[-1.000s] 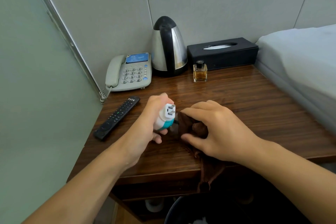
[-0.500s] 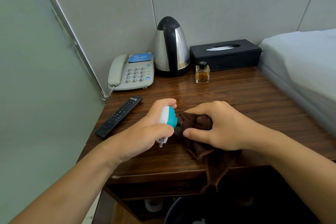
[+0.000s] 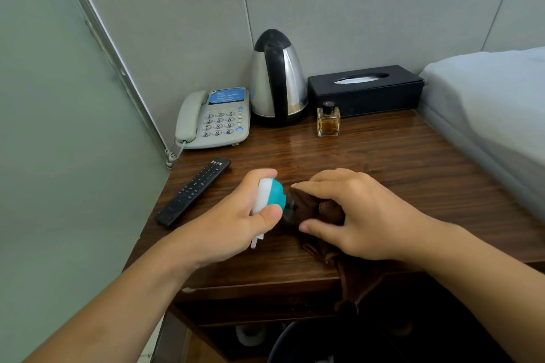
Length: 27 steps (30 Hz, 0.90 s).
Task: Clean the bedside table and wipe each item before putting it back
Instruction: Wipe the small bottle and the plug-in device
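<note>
My left hand grips a small white and teal plug-in device just above the front of the wooden bedside table; its metal prongs stick out below my fingers. My right hand holds a bunched brown cloth against the device's teal end. The cloth's loose end hangs over the table's front edge.
A black remote lies at the left front. Along the wall stand a grey phone, a steel kettle and a black tissue box, with a perfume bottle in front. A bed borders the right side.
My left hand has turned the device, so its prongs went from facing up to pointing down and toward me. My right hand keeps rubbing the cloth on it.
</note>
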Each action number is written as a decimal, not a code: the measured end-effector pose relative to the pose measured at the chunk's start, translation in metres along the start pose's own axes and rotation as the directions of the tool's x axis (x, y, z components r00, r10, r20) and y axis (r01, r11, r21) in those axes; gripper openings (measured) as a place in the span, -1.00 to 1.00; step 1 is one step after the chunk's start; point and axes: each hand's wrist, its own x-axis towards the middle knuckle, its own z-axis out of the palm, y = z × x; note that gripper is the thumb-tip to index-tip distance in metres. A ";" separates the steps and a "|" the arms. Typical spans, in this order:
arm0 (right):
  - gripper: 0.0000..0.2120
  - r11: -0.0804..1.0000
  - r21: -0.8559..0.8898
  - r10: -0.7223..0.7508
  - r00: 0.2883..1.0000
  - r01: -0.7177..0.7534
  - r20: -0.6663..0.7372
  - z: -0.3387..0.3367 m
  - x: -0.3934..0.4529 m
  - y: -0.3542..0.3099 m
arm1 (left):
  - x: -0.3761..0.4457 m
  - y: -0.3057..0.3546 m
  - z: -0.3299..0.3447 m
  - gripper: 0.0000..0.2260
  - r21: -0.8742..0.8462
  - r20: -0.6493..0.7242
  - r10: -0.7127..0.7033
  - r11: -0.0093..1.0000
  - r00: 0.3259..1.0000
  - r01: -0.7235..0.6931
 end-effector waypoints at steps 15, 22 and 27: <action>-0.83 0.979 -0.046 0.199 0.980 -0.198 0.018 -0.021 -0.008 0.009 | 0.010 0.008 -0.004 -0.32 0.038 -0.131 0.152 0.988 0.980 -0.148; -0.76 0.949 -0.075 0.304 0.952 -0.306 -0.038 -0.062 -0.019 0.018 | 0.016 0.021 -0.004 -0.40 0.141 -0.281 0.183 0.979 0.942 -0.148; -0.71 0.921 -0.119 0.358 0.927 -0.371 -0.115 -0.083 -0.027 0.028 | 0.061 0.059 -0.008 -0.35 0.165 -0.346 0.238 0.968 0.907 -0.191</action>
